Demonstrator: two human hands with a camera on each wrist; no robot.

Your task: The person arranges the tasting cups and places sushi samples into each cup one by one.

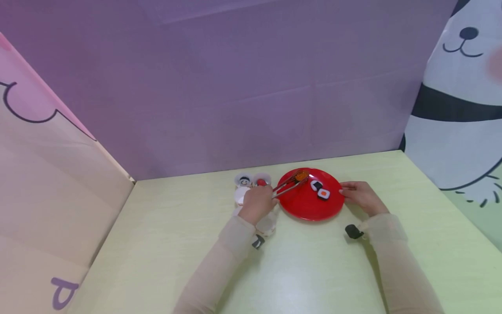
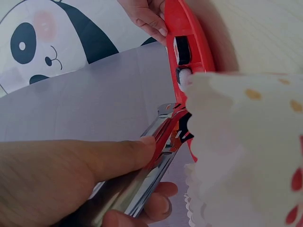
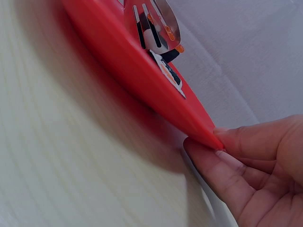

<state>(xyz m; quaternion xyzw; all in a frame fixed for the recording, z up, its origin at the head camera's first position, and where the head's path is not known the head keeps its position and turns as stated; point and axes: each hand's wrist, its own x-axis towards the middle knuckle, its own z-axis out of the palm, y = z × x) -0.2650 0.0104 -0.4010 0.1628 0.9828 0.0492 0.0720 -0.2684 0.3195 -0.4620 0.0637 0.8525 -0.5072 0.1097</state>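
Currently, L hand of a person in pale sleeves has thumb & fingers wrapped round metal tongs, thumb on the upper side, fingertips curled below. R hand pinches the rim of a red plate, thumb above, fingers underneath, at the side opp. the tongs.

Right under & beside the L fingers: a cluster of paper cups, incl. a pale cup w/ scalloped edge & yellow and red print, seen close up in the L wrist view. Just past those fingers, one cup has a blk-and-white pc. in it, and another, to its R, has a red pc.; the L hand hides part of the group.

Beyond the L fingertips, over the plate's far L part, the tong ends are closed on an orange-topped pc.; can't tell if it touches the plate. Btwn the tong tips & the R fingers, two pcs. sit close together on the plate: a blk-and-white roll and, a bit nearer, an orange-centered roll.

Farther off, past both hands, the pale tabletop meets a purple backdrop, w/ a panda print beyond the R fingers.
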